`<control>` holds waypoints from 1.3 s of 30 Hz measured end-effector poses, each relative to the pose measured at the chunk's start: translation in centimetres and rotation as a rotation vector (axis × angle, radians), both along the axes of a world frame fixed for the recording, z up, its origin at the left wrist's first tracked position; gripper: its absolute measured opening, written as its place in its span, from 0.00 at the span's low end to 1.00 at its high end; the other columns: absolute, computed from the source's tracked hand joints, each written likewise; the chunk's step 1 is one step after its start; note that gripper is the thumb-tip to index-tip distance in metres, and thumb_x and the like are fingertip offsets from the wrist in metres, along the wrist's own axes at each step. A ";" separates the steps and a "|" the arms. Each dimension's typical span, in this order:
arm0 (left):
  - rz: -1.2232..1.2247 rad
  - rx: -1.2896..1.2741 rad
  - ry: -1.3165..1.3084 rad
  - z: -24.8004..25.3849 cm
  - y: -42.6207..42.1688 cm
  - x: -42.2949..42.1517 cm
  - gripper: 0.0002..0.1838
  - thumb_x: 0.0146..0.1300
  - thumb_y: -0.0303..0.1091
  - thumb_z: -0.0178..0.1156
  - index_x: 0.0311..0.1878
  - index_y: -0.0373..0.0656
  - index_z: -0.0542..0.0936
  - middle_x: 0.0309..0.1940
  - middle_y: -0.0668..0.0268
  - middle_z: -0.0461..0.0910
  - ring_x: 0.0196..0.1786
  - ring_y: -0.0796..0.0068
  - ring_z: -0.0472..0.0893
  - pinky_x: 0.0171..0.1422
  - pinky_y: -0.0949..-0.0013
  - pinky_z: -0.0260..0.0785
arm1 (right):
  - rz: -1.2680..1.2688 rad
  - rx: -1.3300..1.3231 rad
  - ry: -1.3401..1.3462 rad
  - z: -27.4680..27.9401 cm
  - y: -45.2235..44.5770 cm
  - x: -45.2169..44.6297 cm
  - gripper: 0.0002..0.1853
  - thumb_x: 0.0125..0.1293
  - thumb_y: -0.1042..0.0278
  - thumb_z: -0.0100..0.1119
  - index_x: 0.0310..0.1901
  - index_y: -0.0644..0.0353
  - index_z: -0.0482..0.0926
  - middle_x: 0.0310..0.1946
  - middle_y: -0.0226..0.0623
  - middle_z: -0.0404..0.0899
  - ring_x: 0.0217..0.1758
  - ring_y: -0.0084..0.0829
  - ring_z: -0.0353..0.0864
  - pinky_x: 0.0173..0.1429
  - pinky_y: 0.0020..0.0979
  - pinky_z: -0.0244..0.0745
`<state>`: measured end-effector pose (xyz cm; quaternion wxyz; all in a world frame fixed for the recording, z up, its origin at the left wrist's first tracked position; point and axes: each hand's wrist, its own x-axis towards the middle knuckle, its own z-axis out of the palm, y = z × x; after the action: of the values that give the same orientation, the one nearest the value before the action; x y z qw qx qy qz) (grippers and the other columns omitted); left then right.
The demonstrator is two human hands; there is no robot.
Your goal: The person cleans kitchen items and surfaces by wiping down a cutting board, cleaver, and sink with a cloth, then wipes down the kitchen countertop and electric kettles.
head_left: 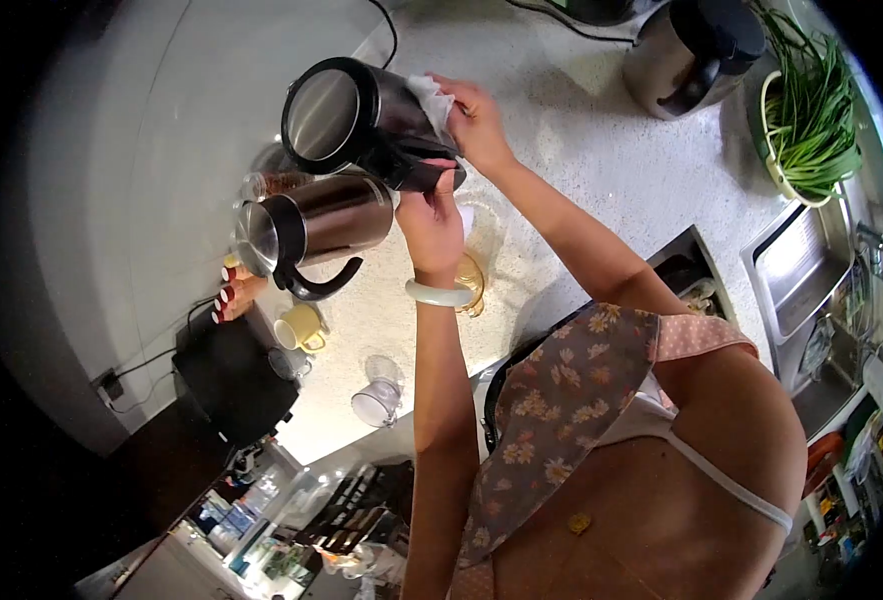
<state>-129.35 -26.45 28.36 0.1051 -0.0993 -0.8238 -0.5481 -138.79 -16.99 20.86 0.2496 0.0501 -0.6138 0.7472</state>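
Observation:
My left hand (433, 228), with a pale bangle at its wrist, grips the black handle of a steel electric kettle (391, 103). The kettle is tipped over, its round black-rimmed end facing left. My right hand (476, 125) presses a crumpled white cloth or tissue (429, 100) against the kettle's side near its other end. Just below stands a brownish metal jug (349, 215) with a black curved handle. By my left wrist, partly hidden, is an amber glass (472, 283).
Another steel kettle (676, 75) stands at the back right, beside a bowl of green leafy stalks (811, 130) and a sink (796, 275). On the left are a yellow mug (299, 327), a clear glass (373, 403), red-capped bottles (236, 295) and a black appliance (226, 375).

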 end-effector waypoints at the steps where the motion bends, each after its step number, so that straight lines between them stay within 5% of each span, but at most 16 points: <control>1: -0.014 -0.001 0.011 -0.2 0.1 -0.1 0.11 0.66 0.31 0.57 0.43 0.30 0.75 0.38 0.54 0.80 0.38 0.68 0.77 0.46 0.67 0.70 | -0.048 0.119 -0.149 -1.7 0.3 -0.3 0.17 0.61 0.83 0.49 0.52 0.61 0.75 0.47 0.40 0.78 0.49 0.32 0.77 0.56 0.31 0.71; 4: 0.067 -0.123 -0.064 0.2 0.1 0.2 0.12 0.66 0.32 0.57 0.42 0.29 0.75 0.35 0.55 0.80 0.37 0.70 0.77 0.45 0.67 0.70 | -0.070 0.133 -0.119 5.5 0.5 0.3 0.17 0.62 0.78 0.55 0.53 0.58 0.76 0.43 0.36 0.75 0.47 0.30 0.76 0.53 0.29 0.71; 6: 0.070 -0.138 -0.029 -0.3 0.0 0.1 0.13 0.67 0.34 0.57 0.40 0.30 0.76 0.27 0.62 0.77 0.30 0.77 0.71 0.36 0.69 0.67 | 0.007 -0.067 0.143 9.2 -0.3 0.1 0.13 0.62 0.75 0.58 0.48 0.57 0.76 0.42 0.35 0.72 0.46 0.31 0.74 0.51 0.29 0.71; 10: 0.019 -0.112 -0.040 -0.4 -0.5 -0.2 0.12 0.67 0.33 0.56 0.40 0.30 0.76 0.26 0.65 0.74 0.28 0.81 0.67 0.33 0.73 0.63 | -0.114 0.278 0.087 1.4 0.5 -0.3 0.09 0.62 0.73 0.59 0.44 0.60 0.75 0.42 0.37 0.73 0.44 0.33 0.74 0.46 0.28 0.72; 11: 0.004 -0.073 -0.017 -0.5 -0.3 -0.3 0.12 0.67 0.33 0.56 0.40 0.30 0.75 0.26 0.66 0.74 0.28 0.81 0.66 0.33 0.73 0.62 | -0.210 0.394 0.121 -1.3 1.4 0.1 0.08 0.63 0.73 0.58 0.43 0.61 0.75 0.38 0.34 0.75 0.40 0.27 0.74 0.41 0.24 0.71; 14: -0.017 -0.015 0.043 -0.7 0.0 -0.6 0.12 0.67 0.33 0.56 0.40 0.30 0.75 0.27 0.66 0.74 0.29 0.80 0.66 0.34 0.73 0.62 | 0.290 0.026 -0.260 -1.4 3.2 2.5 0.07 0.63 0.73 0.58 0.42 0.60 0.75 0.35 0.29 0.75 0.38 0.19 0.73 0.40 0.21 0.70; 16: 0.002 -0.034 0.031 -0.6 0.1 -0.4 0.12 0.67 0.32 0.56 0.40 0.30 0.75 0.28 0.64 0.74 0.30 0.78 0.67 0.35 0.72 0.64 | 0.398 -0.128 -0.091 3.2 2.8 2.4 0.07 0.65 0.73 0.56 0.44 0.60 0.76 0.37 0.28 0.75 0.39 0.16 0.72 0.43 0.21 0.69; 18: 0.047 -0.093 -0.024 -0.2 -0.1 0.0 0.11 0.67 0.31 0.56 0.40 0.29 0.75 0.30 0.61 0.76 0.31 0.77 0.68 0.36 0.70 0.65 | 0.405 0.177 0.149 10.8 2.8 2.3 0.05 0.64 0.73 0.55 0.40 0.59 0.78 0.39 0.30 0.76 0.43 0.23 0.74 0.46 0.24 0.70; 20: 0.104 -0.097 -0.058 -0.3 0.0 0.1 0.12 0.65 0.30 0.57 0.38 0.26 0.74 0.30 0.55 0.78 0.35 0.75 0.74 0.39 0.68 0.67 | 0.328 0.672 0.455 13.1 1.3 1.6 0.05 0.61 0.73 0.57 0.38 0.57 0.80 0.40 0.29 0.75 0.46 0.31 0.73 0.47 0.27 0.72; 22: 0.125 0.012 -0.043 -0.2 0.3 0.2 0.12 0.64 0.28 0.57 0.36 0.24 0.74 0.29 0.52 0.78 0.36 0.74 0.76 0.40 0.67 0.68 | 0.330 0.782 0.477 13.7 1.7 2.6 0.07 0.56 0.74 0.59 0.38 0.56 0.80 0.40 0.28 0.76 0.48 0.34 0.71 0.47 0.29 0.73; 27: 0.064 -0.194 0.111 -1.8 0.2 0.6 0.09 0.54 0.20 0.56 0.38 0.26 0.73 0.26 0.41 0.77 0.32 0.43 0.80 0.33 0.56 0.71 | 0.136 0.989 0.506 13.1 3.4 6.3 0.13 0.47 0.70 0.59 0.38 0.53 0.81 0.42 0.23 0.76 0.50 0.32 0.71 0.50 0.30 0.74; 30: 0.048 -0.371 0.124 -1.8 -0.4 1.0 0.09 0.55 0.22 0.57 0.37 0.26 0.73 0.23 0.41 0.77 0.30 0.43 0.80 0.32 0.54 0.71 | 0.119 1.074 0.567 14.0 3.1 6.8 0.16 0.45 0.75 0.60 0.40 0.55 0.81 0.42 0.26 0.77 0.48 0.32 0.72 0.49 0.31 0.74; 35: 0.137 -0.026 0.016 0.0 -0.8 0.1 0.12 0.59 0.30 0.61 0.30 0.31 0.71 0.21 0.46 0.77 0.28 0.46 0.81 0.28 0.59 0.70 | 0.187 1.086 0.468 15.3 0.4 3.0 0.10 0.47 0.70 0.61 0.35 0.56 0.81 0.37 0.27 0.77 0.46 0.33 0.72 0.50 0.31 0.72; 39: 0.076 -0.188 0.065 -1.4 -1.6 -0.2 0.10 0.60 0.26 0.59 0.41 0.30 0.72 0.26 0.47 0.79 0.31 0.54 0.83 0.32 0.63 0.71 | 0.171 1.248 0.576 15.0 0.3 5.2 0.13 0.47 0.74 0.60 0.38 0.56 0.82 0.43 0.25 0.78 0.50 0.32 0.72 0.51 0.30 0.73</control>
<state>-129.51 -28.04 26.95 0.1426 -0.0950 -0.8711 -0.4603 -133.61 -16.73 35.87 0.2675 0.4290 -0.8320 0.2282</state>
